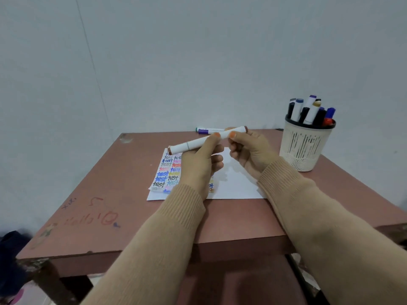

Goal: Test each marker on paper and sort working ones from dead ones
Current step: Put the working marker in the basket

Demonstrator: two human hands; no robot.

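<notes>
While the left hand (199, 164) and right hand (248, 148) pinch a white, brown-capped marker (193, 145) above the paper (237, 186), they hide part of its "test" rows.

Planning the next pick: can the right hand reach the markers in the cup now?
Probably, once freed: the right hand pinches the white marker, but nothing stands between it and the cup.
</notes>
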